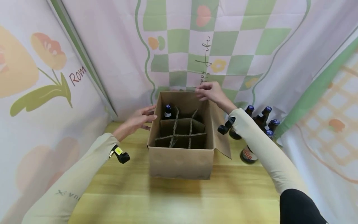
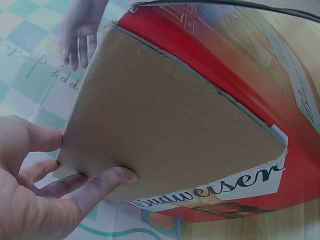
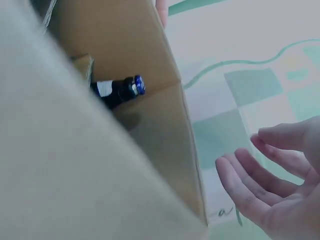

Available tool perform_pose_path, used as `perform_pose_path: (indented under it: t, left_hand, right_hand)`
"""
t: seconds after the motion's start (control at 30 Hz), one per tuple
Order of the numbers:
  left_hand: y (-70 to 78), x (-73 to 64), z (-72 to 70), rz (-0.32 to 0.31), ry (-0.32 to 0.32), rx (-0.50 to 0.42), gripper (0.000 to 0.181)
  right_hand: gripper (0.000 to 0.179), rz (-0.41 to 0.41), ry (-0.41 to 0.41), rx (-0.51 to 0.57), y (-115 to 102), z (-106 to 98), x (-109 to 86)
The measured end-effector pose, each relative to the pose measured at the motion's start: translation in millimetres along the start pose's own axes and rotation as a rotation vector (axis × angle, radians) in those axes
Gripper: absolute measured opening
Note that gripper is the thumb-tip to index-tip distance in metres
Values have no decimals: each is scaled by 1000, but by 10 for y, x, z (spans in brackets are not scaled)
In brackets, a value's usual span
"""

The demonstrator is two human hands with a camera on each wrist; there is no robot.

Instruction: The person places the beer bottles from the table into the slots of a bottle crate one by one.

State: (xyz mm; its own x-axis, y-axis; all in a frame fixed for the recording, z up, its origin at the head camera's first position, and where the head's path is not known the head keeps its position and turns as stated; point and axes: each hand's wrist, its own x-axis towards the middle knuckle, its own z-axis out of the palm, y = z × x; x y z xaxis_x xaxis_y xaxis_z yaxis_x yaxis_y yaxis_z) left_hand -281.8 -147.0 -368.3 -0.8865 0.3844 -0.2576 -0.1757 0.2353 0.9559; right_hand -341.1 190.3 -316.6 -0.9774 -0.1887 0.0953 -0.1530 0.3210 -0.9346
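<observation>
An opened cardboard box [image 1: 180,163] with a crossed cardboard divider [image 1: 175,136] stands on the table. One dark bottle [image 1: 167,111] with a blue cap sits in its back-left compartment. At the box's left side, my left hand [image 1: 137,120] touches the cardboard; in the left wrist view its fingertips [image 2: 124,174] rest against a brown flap [image 2: 145,115]. My right hand [image 1: 211,92] hovers by the back-right corner, fingers loosely bent and nothing between them. That same hand [image 3: 280,175] shows beyond the box's rim in the right wrist view.
Several dark bottles [image 1: 249,154] with blue caps stand right of the box, partly behind the right forearm. A flap [image 1: 222,133] hangs outward on that side. Printed curtains [image 1: 112,46] rise behind and beside the wooden table [image 1: 120,193].
</observation>
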Motion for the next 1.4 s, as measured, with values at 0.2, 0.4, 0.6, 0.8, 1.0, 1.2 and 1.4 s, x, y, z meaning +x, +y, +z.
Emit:
perform_pose_path:
  t: [0.2,0.4,0.6,0.8,1.0,1.2,1.4]
  left_hand:
    - [18,-18,13,-6,15,2,72]
    - [10,-15,15,3,19,-1,72]
    - [-23,-1,10,6,15,-21,72]
    - [-12,-12,7,13,15,-22,72]
    - [0,-24,7,14,15,-27,72]
    - [-4,-27,4,19,12,-19,72]
    - [-14,-16,-11,21,10,-16,72]
  right_hand:
    - [32,-11,59,107,129,-140,-109]
    - [30,37,62,236,251,-256,-239]
    - [37,59,121,230,379,-320,-328]
    - [36,52,156,236,533,-397,-408]
    - [22,35,203,292,708,-448,-469]
    - [11,48,369,464,903,-478,-479]
    - [10,67,550,567,1038,-504,-467]
